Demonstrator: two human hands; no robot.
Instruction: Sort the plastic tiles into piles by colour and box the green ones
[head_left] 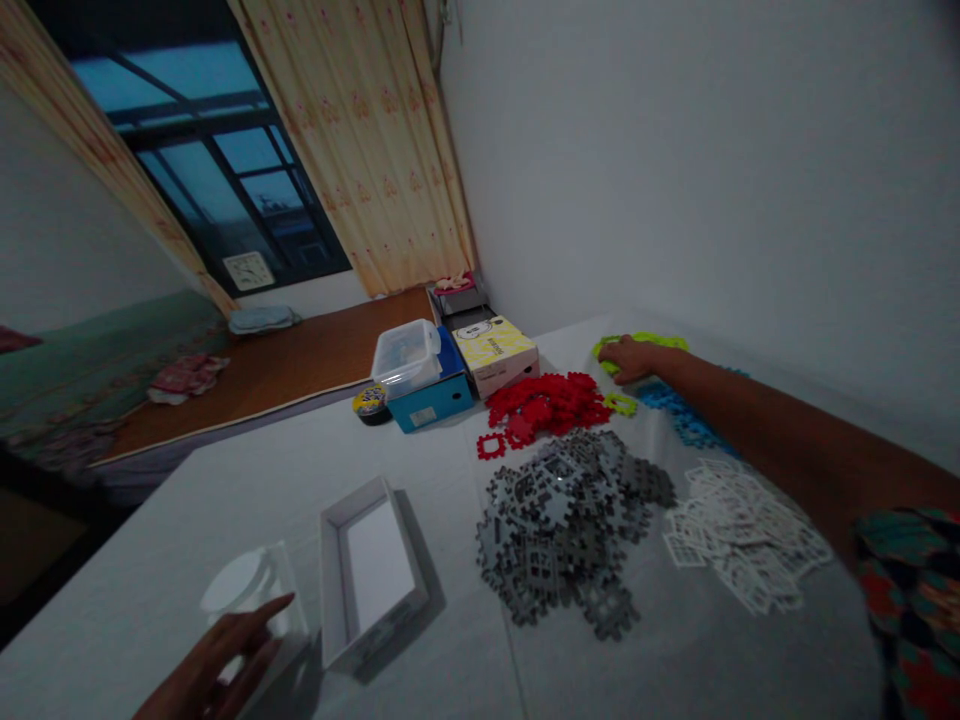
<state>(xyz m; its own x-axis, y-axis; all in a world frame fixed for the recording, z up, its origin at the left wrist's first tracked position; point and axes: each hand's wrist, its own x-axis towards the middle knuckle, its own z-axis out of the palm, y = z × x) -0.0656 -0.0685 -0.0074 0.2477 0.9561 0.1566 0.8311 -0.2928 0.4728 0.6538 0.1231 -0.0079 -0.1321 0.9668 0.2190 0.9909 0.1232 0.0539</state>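
My right hand (628,358) reaches far across the white table and rests on a pile of lime-green puzzle-like pieces (658,341), fingers curled over them. One green piece (621,404) lies apart, near the red pile (546,402). My left hand (217,665) lies at the near left edge, fingers stretched out, touching a clear plastic container (251,590). A white open box (371,572) stands just right of it. Grey pieces (566,525), white pieces (739,545) and blue pieces (679,410) lie in separate heaps.
At the table's far edge stand a clear lidded tub (409,355) on a blue box (439,395), a yellow tissue box (496,350) and a small round tin (370,402). A wall runs along the right. A wooden platform and curtained window lie beyond.
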